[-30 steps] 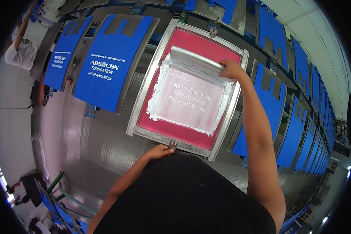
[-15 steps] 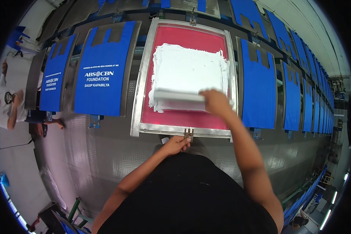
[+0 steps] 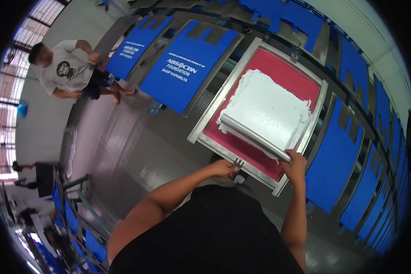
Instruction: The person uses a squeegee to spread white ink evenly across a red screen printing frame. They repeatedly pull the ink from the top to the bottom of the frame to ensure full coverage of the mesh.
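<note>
A screen-printing frame (image 3: pixel 216 106) with metal sides and red mesh (image 3: pixel 285 65) lies in front of me. Thick white ink (image 3: pixel 267 102) covers the mesh's middle, ragged at its borders. My right hand (image 3: pixel 295 164) is closed round the right end of a long metal squeegee (image 3: pixel 253 135), which lies across the near part of the ink. At the frame's near edge, my left hand (image 3: pixel 223 168) is closed on a small pronged metal bracket (image 3: pixel 238 163). What lies beneath the screen is hidden.
Blue bags on boards flank the frame: a printed one (image 3: pixel 180 68) at left, a plain one (image 3: pixel 335 157) at right. More rows stretch away on both sides. A person (image 3: pixel 71 68) in a white shirt stands at far left by the boards.
My view has swung and tilted, so the frame sits farther right and slanted. The squeegee, blurred earlier, now shows sharply near the ink's near edge. Both hands keep their holds.
</note>
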`<state>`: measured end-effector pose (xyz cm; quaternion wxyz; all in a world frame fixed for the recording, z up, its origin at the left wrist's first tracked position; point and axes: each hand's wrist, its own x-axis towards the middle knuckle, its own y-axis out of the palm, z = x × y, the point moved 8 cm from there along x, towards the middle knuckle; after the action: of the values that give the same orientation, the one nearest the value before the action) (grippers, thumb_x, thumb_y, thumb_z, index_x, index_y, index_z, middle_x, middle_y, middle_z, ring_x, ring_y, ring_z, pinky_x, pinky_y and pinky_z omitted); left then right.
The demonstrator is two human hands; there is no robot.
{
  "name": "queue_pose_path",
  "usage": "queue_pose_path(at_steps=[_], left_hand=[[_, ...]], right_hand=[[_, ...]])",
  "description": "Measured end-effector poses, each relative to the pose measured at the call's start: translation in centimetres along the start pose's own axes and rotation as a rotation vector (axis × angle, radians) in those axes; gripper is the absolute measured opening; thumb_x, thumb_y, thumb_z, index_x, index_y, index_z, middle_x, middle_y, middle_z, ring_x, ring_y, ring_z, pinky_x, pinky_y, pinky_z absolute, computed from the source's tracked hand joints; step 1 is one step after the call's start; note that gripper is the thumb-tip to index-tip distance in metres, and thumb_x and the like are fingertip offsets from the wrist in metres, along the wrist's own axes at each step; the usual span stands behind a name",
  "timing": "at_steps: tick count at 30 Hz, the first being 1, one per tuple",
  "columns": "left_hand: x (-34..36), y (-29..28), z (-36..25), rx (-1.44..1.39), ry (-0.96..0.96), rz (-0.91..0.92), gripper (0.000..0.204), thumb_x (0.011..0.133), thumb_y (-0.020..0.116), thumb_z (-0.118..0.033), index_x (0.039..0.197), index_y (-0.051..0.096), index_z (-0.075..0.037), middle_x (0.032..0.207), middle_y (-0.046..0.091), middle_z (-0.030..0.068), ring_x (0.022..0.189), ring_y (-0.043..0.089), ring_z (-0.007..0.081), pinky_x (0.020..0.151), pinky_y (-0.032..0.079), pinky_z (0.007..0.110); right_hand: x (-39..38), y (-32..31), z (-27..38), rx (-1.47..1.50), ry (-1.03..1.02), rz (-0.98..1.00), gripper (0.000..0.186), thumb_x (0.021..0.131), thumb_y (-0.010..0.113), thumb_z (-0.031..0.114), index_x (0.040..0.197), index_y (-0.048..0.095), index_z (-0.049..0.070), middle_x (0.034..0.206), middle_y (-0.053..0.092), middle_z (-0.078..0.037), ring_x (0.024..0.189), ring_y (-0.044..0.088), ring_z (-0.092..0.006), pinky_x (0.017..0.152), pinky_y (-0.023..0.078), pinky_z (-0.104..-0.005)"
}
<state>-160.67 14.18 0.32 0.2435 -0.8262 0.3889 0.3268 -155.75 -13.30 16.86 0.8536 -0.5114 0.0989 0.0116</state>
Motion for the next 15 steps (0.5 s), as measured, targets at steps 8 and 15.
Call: queue_pose_path(at_steps=[8, 15], left_hand=[[-5.2, -18.3, -6.9, 0.105, 0.192, -0.820, 0.053, 0.088, 0.057, -0.055, 0.100, 0.066, -0.004, 0.088, 0.066, 0.0201, 0.085, 0.064, 0.0385, 0.074, 0.049, 0.048], [5.1, -29.2, 1.7, -0.049, 0.250, -0.870, 0.057, 0.092, 0.058, -0.040, 0.133, 0.051, -0.001, 0.126, 0.058, 0.0238, 0.117, 0.057, 0.0322, 0.100, 0.042, 0.037]], right_hand=[[3.3, 2.0, -7.6, 0.728, 0.208, -0.067, 0.034, 0.072, 0.080, 0.016, 0.097, 0.069, -0.003, 0.085, 0.068, -0.007, 0.081, 0.063, -0.0161, 0.077, 0.048, -0.0294], [9.2, 8.4, -6.5, 0.886, 0.386, -0.085, 0.031, 0.075, 0.080, 0.018, 0.097, 0.068, 0.000, 0.090, 0.068, -0.006, 0.084, 0.061, -0.0138, 0.077, 0.046, -0.0283]])
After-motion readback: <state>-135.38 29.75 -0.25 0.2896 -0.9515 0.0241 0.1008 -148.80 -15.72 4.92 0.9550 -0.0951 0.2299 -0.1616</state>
